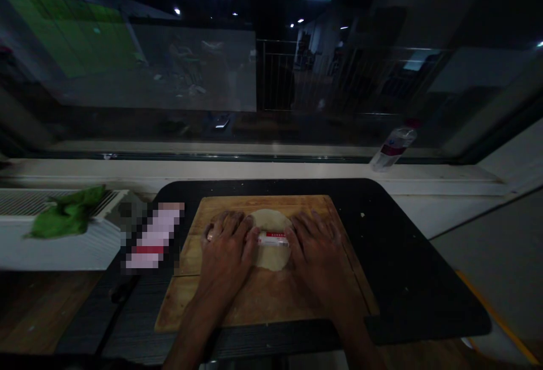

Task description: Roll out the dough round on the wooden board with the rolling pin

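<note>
A flat round sheet of dough (pixel 271 220) lies on the wooden board (pixel 263 302) in front of me. Across its middle rests a rolling pin (pixel 272 239) with a white and red printed wrap. My left hand (pixel 229 245) is closed over the pin's left part, fingers curved over it and thumb near the label. On the right part, my right hand (pixel 314 245) grips the pin in a similar way. Both palms face down, and they cover most of the pin's ends. Dough shows above and below the pin between the hands.
The board sits on a dark table (pixel 407 279). A blurred-out pink and red item (pixel 155 234) lies left of the board. A green cloth (pixel 70 211) hangs over the white radiator (pixel 63 251). On the windowsill (pixel 271 171) stands a plastic bottle (pixel 392 146).
</note>
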{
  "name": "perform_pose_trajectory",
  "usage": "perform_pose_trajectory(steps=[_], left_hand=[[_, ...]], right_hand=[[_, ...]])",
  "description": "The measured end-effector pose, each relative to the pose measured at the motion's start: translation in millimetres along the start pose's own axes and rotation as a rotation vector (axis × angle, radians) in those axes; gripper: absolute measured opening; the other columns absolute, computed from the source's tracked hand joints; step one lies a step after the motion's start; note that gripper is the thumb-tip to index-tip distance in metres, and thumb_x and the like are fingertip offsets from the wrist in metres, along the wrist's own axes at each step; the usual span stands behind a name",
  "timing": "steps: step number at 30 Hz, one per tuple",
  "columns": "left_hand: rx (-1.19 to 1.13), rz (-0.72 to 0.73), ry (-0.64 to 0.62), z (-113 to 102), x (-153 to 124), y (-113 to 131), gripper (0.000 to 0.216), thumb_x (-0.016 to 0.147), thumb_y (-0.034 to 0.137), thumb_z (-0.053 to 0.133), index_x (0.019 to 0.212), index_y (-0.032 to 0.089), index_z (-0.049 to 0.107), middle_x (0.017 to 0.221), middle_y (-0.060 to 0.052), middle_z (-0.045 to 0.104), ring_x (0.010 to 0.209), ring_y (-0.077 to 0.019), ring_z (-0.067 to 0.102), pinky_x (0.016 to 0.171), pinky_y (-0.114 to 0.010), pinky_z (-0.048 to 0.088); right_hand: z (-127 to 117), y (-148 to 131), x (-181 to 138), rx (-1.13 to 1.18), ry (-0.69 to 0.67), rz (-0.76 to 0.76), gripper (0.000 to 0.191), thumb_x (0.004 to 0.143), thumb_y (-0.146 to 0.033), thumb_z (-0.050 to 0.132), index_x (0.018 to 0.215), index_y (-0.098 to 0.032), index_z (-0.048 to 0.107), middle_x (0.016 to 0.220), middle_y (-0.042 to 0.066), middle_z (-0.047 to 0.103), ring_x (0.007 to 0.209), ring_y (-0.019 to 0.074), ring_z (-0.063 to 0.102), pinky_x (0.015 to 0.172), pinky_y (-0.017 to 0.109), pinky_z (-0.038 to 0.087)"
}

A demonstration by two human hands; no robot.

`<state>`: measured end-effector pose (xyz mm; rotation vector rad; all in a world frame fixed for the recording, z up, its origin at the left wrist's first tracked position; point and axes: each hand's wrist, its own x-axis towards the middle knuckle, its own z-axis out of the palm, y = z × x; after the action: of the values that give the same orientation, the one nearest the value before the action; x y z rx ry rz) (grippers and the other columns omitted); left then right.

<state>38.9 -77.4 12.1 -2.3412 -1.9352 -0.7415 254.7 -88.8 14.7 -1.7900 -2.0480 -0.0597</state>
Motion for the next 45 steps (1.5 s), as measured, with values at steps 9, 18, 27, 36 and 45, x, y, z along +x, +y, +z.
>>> perform_pose_trajectory(steps=[9,18,27,36,45], left_hand=[[-0.036,0.037,-0.048,-6,-24,-7,0.044,0.117,0.042,0.044,0.147,0.027,0.073,0.145,-0.013,0.072,0.135,-0.0349,0.061,0.124,-0.061,0.046],[-0.017,0.016,-0.070,-11,-25,-3,0.045,0.117,0.043,0.046,0.148,0.024,0.071,0.143,-0.016,0.066,0.136,-0.0375,0.057,0.124,-0.064,0.044],[-0.047,0.024,-0.047,-7,-27,-5,0.045,0.117,0.045,0.046,0.149,0.024,0.070,0.148,-0.016,0.066,0.141,-0.0392,0.056,0.122,-0.065,0.046],[-0.042,-0.022,-0.007,-4,-28,-8,0.045,0.117,0.044,0.047,0.151,0.024,0.069,0.162,-0.016,0.061,0.149,-0.0389,0.053,0.126,-0.064,0.043],[-0.023,-0.054,0.015,-6,-27,-7,0.042,0.117,0.042,0.045,0.140,0.023,0.075,0.150,-0.013,0.072,0.134,-0.0375,0.062,0.120,-0.061,0.045]], right_hand=[[-3,-2,-35,0.029,-0.009,-0.016,0.046,0.118,-0.043,0.045,0.153,-0.025,0.070,0.162,0.010,0.067,0.162,0.0370,0.047,0.134,0.063,0.031],[10,0,-32,0.061,0.015,0.004,0.047,0.116,-0.045,0.052,0.157,-0.024,0.066,0.163,0.011,0.065,0.164,0.0359,0.040,0.135,0.061,0.028],[13,3,-32,0.074,0.033,-0.015,0.048,0.117,-0.044,0.051,0.159,-0.024,0.065,0.166,0.012,0.062,0.164,0.0361,0.041,0.135,0.061,0.028],[14,-1,-33,0.061,0.023,0.030,0.049,0.115,-0.043,0.057,0.161,-0.026,0.064,0.169,0.011,0.060,0.166,0.0367,0.039,0.137,0.063,0.027],[15,-4,-27,0.059,0.020,0.074,0.046,0.117,-0.041,0.051,0.158,-0.026,0.068,0.167,0.011,0.062,0.166,0.0360,0.040,0.135,0.063,0.028]])
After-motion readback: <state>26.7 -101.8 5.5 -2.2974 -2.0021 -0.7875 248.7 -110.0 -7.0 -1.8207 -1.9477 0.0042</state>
